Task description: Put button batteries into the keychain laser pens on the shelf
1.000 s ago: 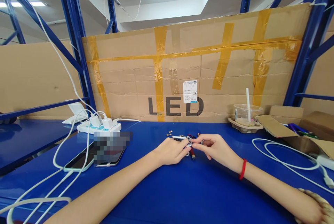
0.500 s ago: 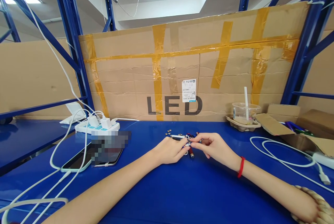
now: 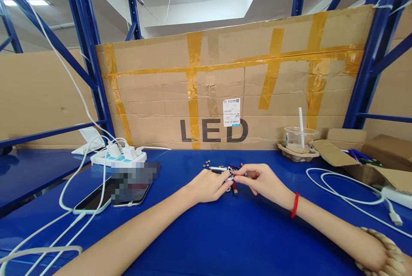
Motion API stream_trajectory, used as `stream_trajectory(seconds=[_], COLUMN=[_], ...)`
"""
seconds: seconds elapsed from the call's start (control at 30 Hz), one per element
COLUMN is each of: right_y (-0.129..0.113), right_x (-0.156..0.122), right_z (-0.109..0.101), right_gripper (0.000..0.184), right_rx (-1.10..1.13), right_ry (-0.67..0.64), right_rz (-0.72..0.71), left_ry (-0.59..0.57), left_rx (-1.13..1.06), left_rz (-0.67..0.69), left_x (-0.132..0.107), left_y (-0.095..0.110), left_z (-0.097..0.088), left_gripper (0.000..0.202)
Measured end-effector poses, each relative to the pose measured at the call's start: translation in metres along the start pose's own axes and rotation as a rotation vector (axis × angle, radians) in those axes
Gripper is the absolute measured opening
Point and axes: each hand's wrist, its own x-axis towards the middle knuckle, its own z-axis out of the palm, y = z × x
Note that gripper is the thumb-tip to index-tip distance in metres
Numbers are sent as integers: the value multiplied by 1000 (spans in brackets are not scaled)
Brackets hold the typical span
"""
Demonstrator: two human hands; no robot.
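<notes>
At centre of the counter (image 3: 206, 241), just in front of the taped cardboard box (image 3: 244, 91) marked LED, both hands meet. L hand (image 3: 209, 186) & R hand (image 3: 262, 180) face each other, tips touching over one small silver pen-light (image 3: 229, 177). It's prob. held that way so each end is steadied, w/ wrists resting on the blue top.

L fingers (image 3: 225, 183) are curled tight, thumb & forefinger pinched on its near end. R fingers (image 3: 240, 174) are closed on the other end, remaining digits loosely bent. Exact grip is too small to see.

Spare pen-lights (image 3: 222, 168) lie heaped just behind the hands, w/ a red one (image 3: 235, 189) just below and tiny button cells (image 3: 206, 165) scattered beside, all prob. kept within easy reach.

Well apart: power strip (image 3: 117, 158) & phone (image 3: 93, 201) to the L, drink cup (image 3: 299, 138) & white cable (image 3: 347, 190) to the R.
</notes>
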Motion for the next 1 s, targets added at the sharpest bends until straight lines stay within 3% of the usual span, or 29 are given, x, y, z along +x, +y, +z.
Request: stream_trajectory(seconds=[1.0], right_y=[-2], right_x=[1], right_z=[0], right_gripper=[35], right_rx=[-12], right_ry=[0], right_rz=[8], left_ry=[-35], left_rx=[8], left_rz=[-8], left_x=[1], left_y=[1], left_z=[1], left_gripper=[34])
